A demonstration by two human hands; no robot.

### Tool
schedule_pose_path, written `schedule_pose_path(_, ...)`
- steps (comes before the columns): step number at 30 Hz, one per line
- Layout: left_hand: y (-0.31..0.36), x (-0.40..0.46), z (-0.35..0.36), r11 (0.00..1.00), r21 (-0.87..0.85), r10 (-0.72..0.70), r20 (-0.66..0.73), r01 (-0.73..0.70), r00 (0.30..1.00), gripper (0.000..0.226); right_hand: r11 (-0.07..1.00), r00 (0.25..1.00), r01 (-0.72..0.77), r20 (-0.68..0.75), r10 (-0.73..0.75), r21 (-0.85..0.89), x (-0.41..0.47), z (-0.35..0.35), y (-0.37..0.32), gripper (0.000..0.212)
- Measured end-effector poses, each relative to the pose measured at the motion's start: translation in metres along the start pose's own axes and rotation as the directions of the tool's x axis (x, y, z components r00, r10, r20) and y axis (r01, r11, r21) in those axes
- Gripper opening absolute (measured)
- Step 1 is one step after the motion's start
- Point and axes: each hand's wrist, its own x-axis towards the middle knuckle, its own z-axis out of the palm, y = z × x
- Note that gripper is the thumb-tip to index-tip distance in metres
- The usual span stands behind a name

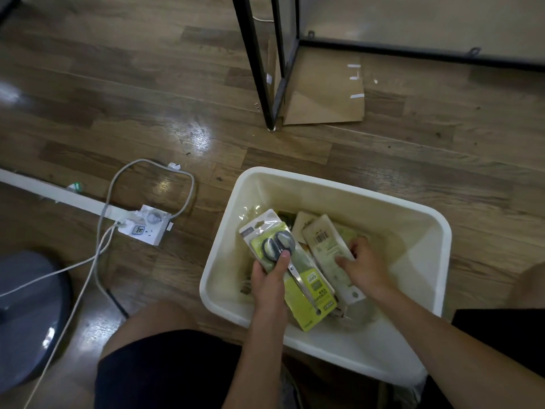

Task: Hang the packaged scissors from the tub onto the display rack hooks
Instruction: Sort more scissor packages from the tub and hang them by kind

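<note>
A cream plastic tub (424,231) stands on the wood floor between my knees. My left hand (269,276) grips a scissors pack (312,287) with a yellow-green card, face up, thumb on the blister over the grey handles. Beside it, my right hand (364,264) holds a second scissors pack (327,246) by its edge, back side up with a barcode showing. More packs (300,221) lie underneath in the tub, mostly hidden. The black metal frame of the display rack (265,69) rises at the top; its hooks are out of view.
Flattened cardboard (324,93) lies under the rack's foot. A white power strip (146,228) with looping cables (188,196) sits left of the tub. A round dark blue-grey base (26,314) is at the far left. My knees flank the tub.
</note>
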Motion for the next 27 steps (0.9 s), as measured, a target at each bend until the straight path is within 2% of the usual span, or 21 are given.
schedule_pose_path(2, -0.001, 0.001, 0.001, 0.999, 0.028, 0.03, -0.012, -0.029, 0.999, 0.028, 0.992, 0.997, 0.071, -0.046, -0.067, 0.1, -0.01, -0.015, -0.009, 0.019)
schedule_pose_path(5, -0.004, 0.001, 0.002, 0.997, 0.055, 0.061, -0.005, -0.061, 0.998, 0.028, 0.955, 0.99, 0.136, -0.081, -0.119, 0.264, -0.032, -0.037, -0.021, 0.017)
schedule_pose_path(9, -0.004, -0.001, 0.006, 0.993, 0.105, 0.06, -0.003, -0.059, 0.998, 0.022, 0.922, 0.968, 0.245, -0.126, -0.217, 0.301, -0.058, -0.042, -0.032, 0.014)
schedule_pose_path(12, -0.007, -0.001, 0.011, 0.991, 0.131, 0.039, 0.024, -0.042, 0.999, 0.024, 0.915, 0.908, 0.394, -0.195, -0.372, 0.086, -0.067, -0.027, -0.039, 0.012)
schedule_pose_path(13, -0.007, -0.003, 0.013, 0.99, 0.137, 0.035, 0.036, -0.04, 0.999, 0.034, 0.901, 0.886, 0.434, -0.177, -0.428, -0.002, -0.07, -0.019, -0.042, 0.012)
schedule_pose_path(16, -0.016, 0.003, 0.011, 0.998, 0.063, -0.022, 0.078, 0.017, 0.997, 0.098, 0.852, 0.871, 0.461, -0.059, -0.488, -0.247, -0.076, 0.005, -0.046, 0.022)
schedule_pose_path(18, -0.01, 0.001, 0.011, 0.995, 0.015, -0.099, 0.146, 0.098, 0.984, 0.107, 0.843, 0.878, 0.45, -0.027, -0.478, -0.296, -0.081, 0.015, -0.044, 0.03)
schedule_pose_path(20, -0.001, -0.001, 0.009, 0.985, -0.029, -0.155, 0.276, 0.17, 0.948, 0.103, 0.818, 0.86, 0.462, -0.053, -0.508, -0.344, -0.082, 0.018, -0.042, 0.033)
schedule_pose_path(22, 0.0, -0.003, 0.008, 0.981, -0.03, -0.172, 0.322, 0.192, 0.931, 0.094, 0.749, 0.808, 0.485, -0.097, -0.581, -0.45, -0.082, 0.02, -0.039, 0.034)
schedule_pose_path(24, -0.001, -0.006, 0.01, 0.985, 0.012, -0.167, 0.256, 0.169, 0.952, 0.068, 0.679, 0.764, 0.551, -0.035, -0.645, -0.485, -0.085, 0.017, -0.04, 0.032)
schedule_pose_path(25, -0.001, -0.006, 0.011, 0.987, 0.033, -0.16, 0.185, 0.156, 0.97, 0.055, 0.671, 0.756, 0.599, 0.03, -0.654, -0.437, -0.089, 0.015, -0.042, 0.035)
schedule_pose_path(27, -0.004, -0.004, 0.012, 0.989, 0.041, -0.143, 0.095, 0.14, 0.985, 0.038, 0.745, 0.782, 0.622, 0.14, -0.607, -0.242, -0.091, 0.007, -0.045, 0.038)
